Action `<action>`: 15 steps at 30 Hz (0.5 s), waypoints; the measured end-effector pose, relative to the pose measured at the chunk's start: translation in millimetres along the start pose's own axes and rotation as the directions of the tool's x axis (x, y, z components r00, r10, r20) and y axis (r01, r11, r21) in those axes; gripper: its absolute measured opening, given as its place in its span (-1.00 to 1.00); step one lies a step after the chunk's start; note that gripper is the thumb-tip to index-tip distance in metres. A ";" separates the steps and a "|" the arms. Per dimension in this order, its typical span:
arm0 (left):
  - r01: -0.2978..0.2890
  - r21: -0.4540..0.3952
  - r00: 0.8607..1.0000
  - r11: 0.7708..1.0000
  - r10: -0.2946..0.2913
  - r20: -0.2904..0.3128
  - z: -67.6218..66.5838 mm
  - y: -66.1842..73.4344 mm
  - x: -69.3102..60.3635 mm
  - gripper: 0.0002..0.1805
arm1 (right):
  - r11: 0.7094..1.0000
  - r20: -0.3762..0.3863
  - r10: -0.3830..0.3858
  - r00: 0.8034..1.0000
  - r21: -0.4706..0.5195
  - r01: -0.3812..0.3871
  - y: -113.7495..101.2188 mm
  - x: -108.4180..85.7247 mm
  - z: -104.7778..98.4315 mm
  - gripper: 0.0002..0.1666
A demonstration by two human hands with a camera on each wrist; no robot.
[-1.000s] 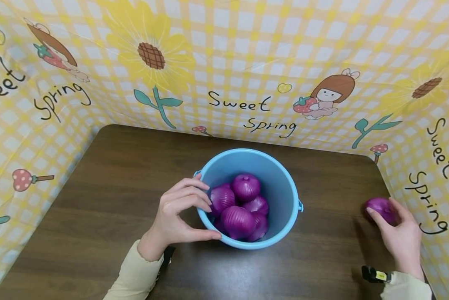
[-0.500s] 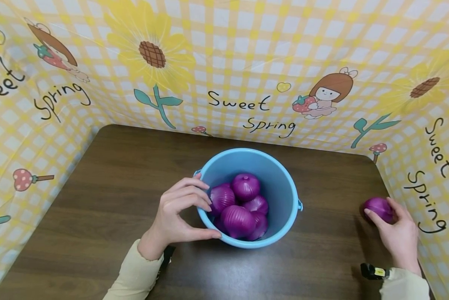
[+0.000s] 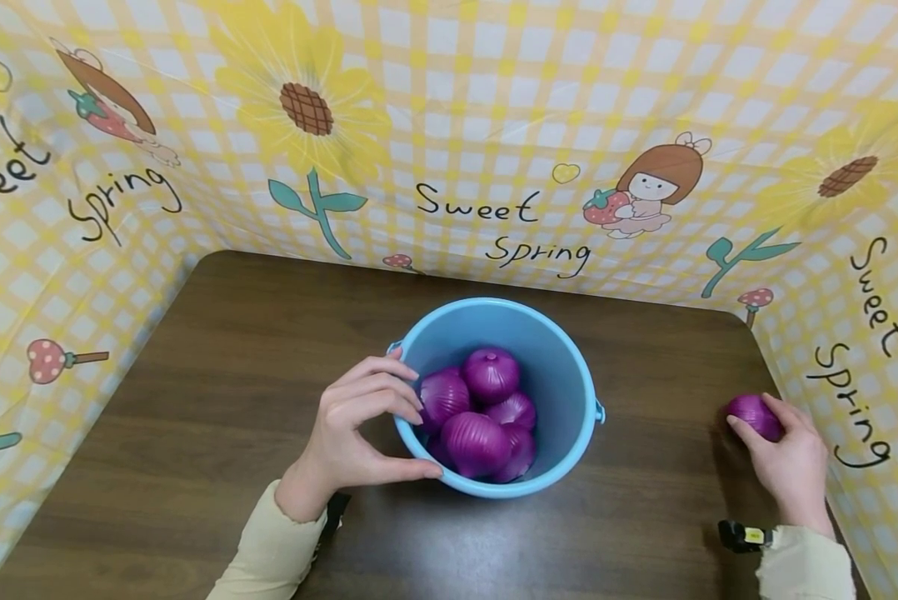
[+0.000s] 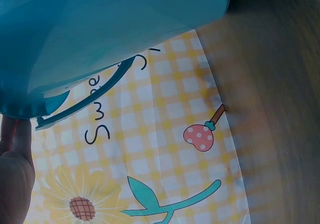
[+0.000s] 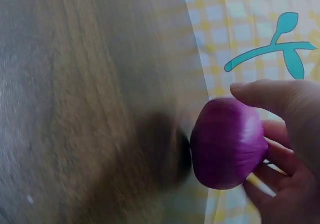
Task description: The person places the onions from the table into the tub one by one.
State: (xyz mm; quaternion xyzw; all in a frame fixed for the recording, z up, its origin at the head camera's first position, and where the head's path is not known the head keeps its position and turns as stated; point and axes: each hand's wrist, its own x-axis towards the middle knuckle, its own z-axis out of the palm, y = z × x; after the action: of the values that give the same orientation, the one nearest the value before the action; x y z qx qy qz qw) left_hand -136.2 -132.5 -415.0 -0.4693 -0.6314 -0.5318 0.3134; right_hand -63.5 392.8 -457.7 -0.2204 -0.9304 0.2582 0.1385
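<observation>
A light blue bucket stands upright mid-table, holding several purple onions. At its left side, my left hand grips the rim, its fingertips over the edge and its thumb along the near side. The bucket's outer wall and hanging handle fill much of the left wrist view. Far to the right, my right hand holds another purple onion between thumb and fingers. In the right wrist view this onion is close to the tabletop; whether it touches is hard to tell.
The dark wooden table has a yellow checked cloth rising along its back and both sides. My right hand is near the table's right edge, close to the cloth.
My right hand has shifted slightly left with the onion between its fingers. My left hand and the bucket have stayed in place.
</observation>
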 end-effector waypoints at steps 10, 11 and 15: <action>-0.001 0.004 1.000 1.000 0.001 0.002 -0.7 0.2 1.2 -0.49 | 1.000 0.026 0.008 1.000 0.002 -0.008 0.4 -0.6 6.1 -0.27; 0.000 0.003 1.000 1.000 0.000 0.003 -0.8 0.1 1.4 -0.48 | 1.000 0.023 0.008 1.000 0.001 -0.008 0.4 -1.0 6.2 -0.28; 0.001 -0.002 1.000 1.000 -0.001 0.004 -1.0 -0.1 1.8 -0.48 | 1.000 0.015 0.016 1.000 0.002 -0.016 0.0 -1.4 6.4 -0.30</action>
State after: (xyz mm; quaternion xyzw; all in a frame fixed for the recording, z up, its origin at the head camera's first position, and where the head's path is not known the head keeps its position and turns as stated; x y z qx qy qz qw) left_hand -137.0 -133.0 -413.2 -0.4704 -0.6317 -0.5315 0.3116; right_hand -64.7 389.5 -463.2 -0.2257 -0.9293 0.2620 0.1297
